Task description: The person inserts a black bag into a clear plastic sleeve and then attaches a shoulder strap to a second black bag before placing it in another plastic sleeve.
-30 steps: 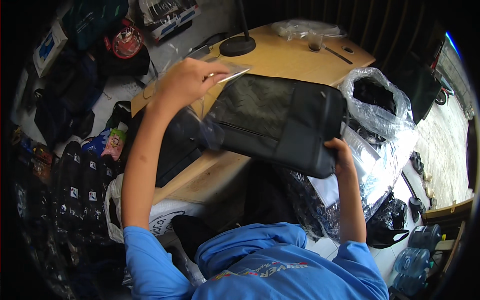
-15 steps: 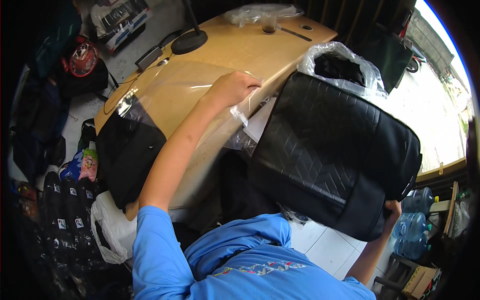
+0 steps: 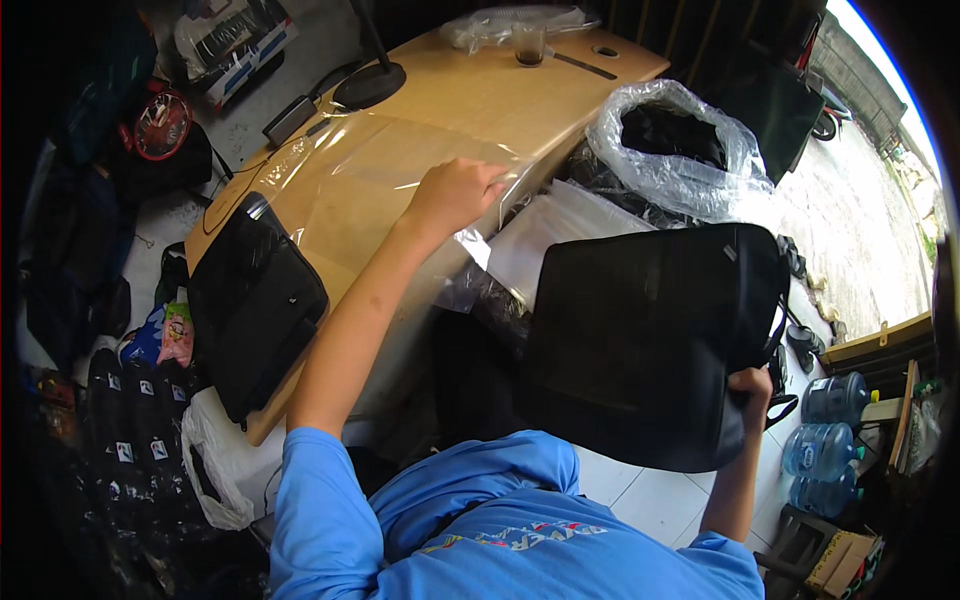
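Observation:
My left hand (image 3: 458, 203) is closed on the edge of a clear plastic bag (image 3: 375, 165) spread over the wooden table. My right hand (image 3: 752, 390) grips the lower right side of a black backpack (image 3: 640, 340), held up off the table to the right. Its smooth dark face is toward me, and a strap dangles at its right edge. A flat black bag (image 3: 258, 310) lies at the table's left end, next to the plastic; I cannot tell whether the plastic covers part of it.
Clear plastic sheets (image 3: 570, 235) and an open plastic sack (image 3: 685, 145) with dark contents sit beyond the backpack. The wooden table (image 3: 480, 100) bears a glass (image 3: 529, 45) and a lamp base (image 3: 370, 86). Blue water jugs (image 3: 818, 450) stand at the right.
The backpack has turned, so its patterned face no longer shows, and has swung lower and nearer me. My left hand has shifted slightly left and nearer with the plastic.

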The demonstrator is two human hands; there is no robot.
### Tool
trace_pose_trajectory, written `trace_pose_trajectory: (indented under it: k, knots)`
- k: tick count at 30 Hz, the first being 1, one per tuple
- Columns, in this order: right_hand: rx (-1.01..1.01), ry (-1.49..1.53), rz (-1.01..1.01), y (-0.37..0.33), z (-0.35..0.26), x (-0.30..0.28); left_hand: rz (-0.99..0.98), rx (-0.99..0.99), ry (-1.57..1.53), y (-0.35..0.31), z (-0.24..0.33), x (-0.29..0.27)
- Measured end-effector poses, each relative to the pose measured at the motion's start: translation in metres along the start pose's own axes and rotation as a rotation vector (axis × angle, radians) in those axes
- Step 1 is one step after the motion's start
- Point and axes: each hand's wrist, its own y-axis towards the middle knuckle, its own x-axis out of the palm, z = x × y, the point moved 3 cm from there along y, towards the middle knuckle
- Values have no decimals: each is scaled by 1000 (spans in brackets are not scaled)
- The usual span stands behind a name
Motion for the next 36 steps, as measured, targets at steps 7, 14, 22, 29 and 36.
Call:
trace_pose_trajectory:
  k: [7,14,22,29,36]
  knots:
    - [-413,-51,100,7,-58,7,-94,-22,91,-5,-14,-7]
    - [-157,463,78,2,-32,77,60,-241,-194,-1,-27,-15]
    - [13,568,-105,42,10,111,86,-221,-245,-22,-16,-17]
    - [150,865,-682,50,24,192,130,-71,-167,-26,-10,-14]
    - [251,479,-385,106,91,128,254,-160,-16,-34,-23,5]
